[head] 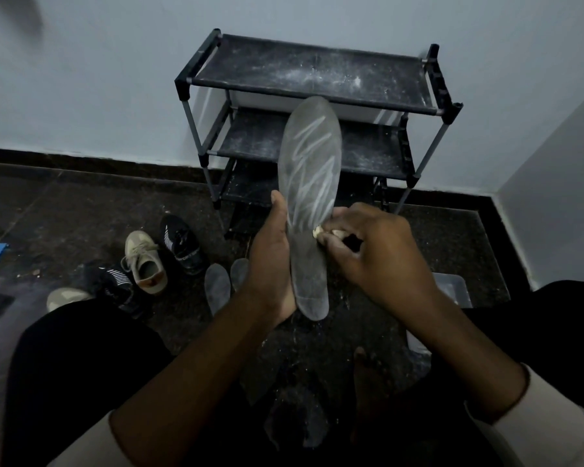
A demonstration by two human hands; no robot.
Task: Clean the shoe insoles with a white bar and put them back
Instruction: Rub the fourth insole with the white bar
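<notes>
I hold a long grey insole [307, 183] upright in front of me, toe end up, with white zigzag streaks across its upper half. My left hand [272, 261] grips its lower left edge, thumb along the side. My right hand [371, 251] pinches a small pale piece of the white bar [317, 231] against the insole's right edge at mid-length. Two more grey insoles [218, 286] lie on the dark floor just left of my left wrist.
A black three-shelf shoe rack [317, 79], dusted white, stands against the wall behind the insole. Beige sneakers [146, 261] and black sneakers [181, 244] lie on the floor at left. A clear plastic container [452, 288] sits at right. My knees frame the bottom.
</notes>
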